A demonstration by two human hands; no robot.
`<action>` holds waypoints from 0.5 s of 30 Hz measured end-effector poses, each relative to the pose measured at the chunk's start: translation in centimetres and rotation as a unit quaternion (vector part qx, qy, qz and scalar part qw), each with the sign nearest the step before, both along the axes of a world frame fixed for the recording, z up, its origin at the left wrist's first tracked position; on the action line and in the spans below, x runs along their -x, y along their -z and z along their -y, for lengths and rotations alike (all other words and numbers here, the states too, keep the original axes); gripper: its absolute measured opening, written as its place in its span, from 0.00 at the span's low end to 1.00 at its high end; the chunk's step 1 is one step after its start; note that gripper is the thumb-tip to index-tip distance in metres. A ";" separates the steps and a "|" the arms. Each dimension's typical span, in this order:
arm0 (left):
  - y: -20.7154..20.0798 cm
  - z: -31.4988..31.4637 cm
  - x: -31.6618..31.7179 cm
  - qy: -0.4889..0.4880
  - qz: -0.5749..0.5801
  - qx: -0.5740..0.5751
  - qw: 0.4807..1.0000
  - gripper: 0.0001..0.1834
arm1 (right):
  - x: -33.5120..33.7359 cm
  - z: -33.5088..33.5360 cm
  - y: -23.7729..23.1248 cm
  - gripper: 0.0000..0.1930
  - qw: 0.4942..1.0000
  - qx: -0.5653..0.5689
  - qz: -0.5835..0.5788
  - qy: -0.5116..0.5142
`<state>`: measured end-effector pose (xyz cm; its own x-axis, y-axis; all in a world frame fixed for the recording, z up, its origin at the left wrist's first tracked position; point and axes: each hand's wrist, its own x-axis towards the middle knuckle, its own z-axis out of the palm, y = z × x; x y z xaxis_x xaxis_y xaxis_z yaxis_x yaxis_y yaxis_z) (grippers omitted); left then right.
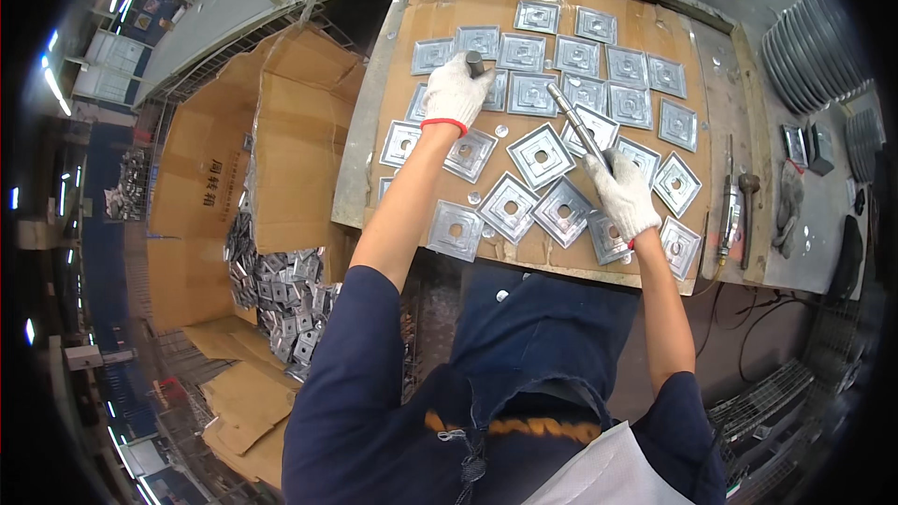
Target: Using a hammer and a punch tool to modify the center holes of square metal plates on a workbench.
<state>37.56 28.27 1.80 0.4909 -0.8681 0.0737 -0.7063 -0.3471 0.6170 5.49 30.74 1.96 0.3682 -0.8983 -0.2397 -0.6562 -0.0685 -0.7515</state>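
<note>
My left hand [455,92], in a white knit glove with a red cuff, is closed around a short dark metal cylinder [475,63] over the far left plates. In my gloved right hand [621,193] is a slim silvery metal rod [577,120], slanting up and left across the plates. Square grey metal plates with stepped relief lie all around. Nearer ones, like this holed plate [541,157], have a round central opening; farther ones, like this unholed plate [521,52], show a closed centre. Small round metal discs [501,131] lie among them.
Cardboard [440,11] covers the worktable. To the left stands a large cardboard box [208,196] with many metal pieces [295,304] beside it. A slim hosed tool [729,206], a hammer [747,215], a grey glove [789,206] and stacked grey discs [812,51] sit at right.
</note>
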 end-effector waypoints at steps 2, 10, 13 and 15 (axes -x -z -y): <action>-0.1 -0.1 -0.1 0.013 -0.002 -0.004 1.000 0.21 | -0.4 -0.3 -0.3 0.33 1.000 -0.003 0.004 0.000; 0.6 0.2 0.1 -0.034 0.005 -0.007 0.999 0.20 | -3.8 -0.5 -1.6 0.32 0.998 0.002 0.043 -0.044; 0.0 -0.5 -0.4 -0.004 -0.060 -0.028 0.998 0.20 | -5.1 0.5 -3.6 0.32 0.995 -0.030 0.008 -0.091; 0.8 0.3 -0.4 -0.020 -0.027 -0.046 0.998 0.21 | -6.1 1.2 -3.4 0.32 0.993 0.034 0.053 -0.097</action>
